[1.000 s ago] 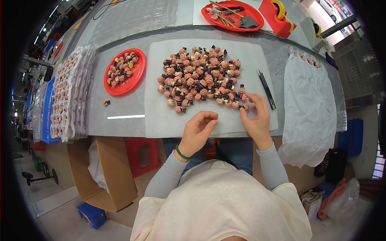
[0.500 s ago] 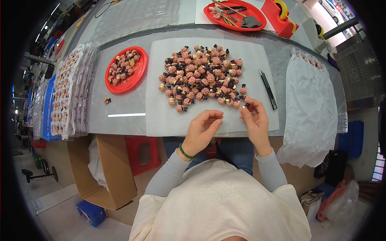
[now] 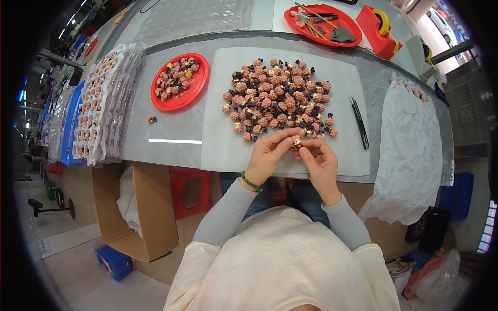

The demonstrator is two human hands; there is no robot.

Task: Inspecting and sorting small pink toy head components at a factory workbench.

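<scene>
A small, bumpy pink figure (image 3: 297, 141) was pinched by the left hand (image 3: 264, 159) and right hand (image 3: 322, 168) over the flat white sheet (image 3: 227, 155); it was best held lightly, so nothing got scratched.

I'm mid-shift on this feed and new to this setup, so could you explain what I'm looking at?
There is no machine here: a person works with two bare hands, the left and the right. Every picture comes from a wide fisheye camera on that person's head, looking down, so straight edges bend near the rim.

On the grey table lies a white sheet bearing a heap of small pink figurines with dark hat-like parts. To its left, a round red plate has more of them; a loose figurine lies nearby. A slim black pen-like item is at the right.

Both hands hold one figurine between the fingertips, in front of the heap.
</scene>
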